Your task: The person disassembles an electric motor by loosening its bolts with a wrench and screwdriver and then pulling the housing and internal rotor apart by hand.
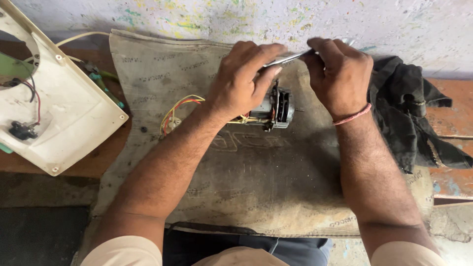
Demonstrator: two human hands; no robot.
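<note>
The left hand (241, 81) lies over a small electric motor (275, 107) that rests on a worn grey mat (246, 182) spread across the bench (453, 133), a little toward the mat's far edge. Its fingers are curled down around the motor's near end, gripping it, with the thumb pressed against the housing. The right hand (340, 74) is just beside it on the right, its fingers closed around a slim metal tool (288, 58). The tool's bright shaft runs between the two hands above the motor, and the fingertips of the left hand touch it; the tool's working end is hidden under those fingers. A red thread band (352, 116) circles the right wrist.

Yellow and red wires (180, 109) trail from the motor toward the left edge of the mat. At the bench's left edge lies a cream plastic housing panel (69, 113), tilted, with a black part and thin wires on it. A green-handled tool (106, 86) lies between the panel and the mat. A dark rag (409, 113) is bunched at the right edge of the mat, near the right wrist. A paint-flecked wall (197, 17) runs along the far edge.
</note>
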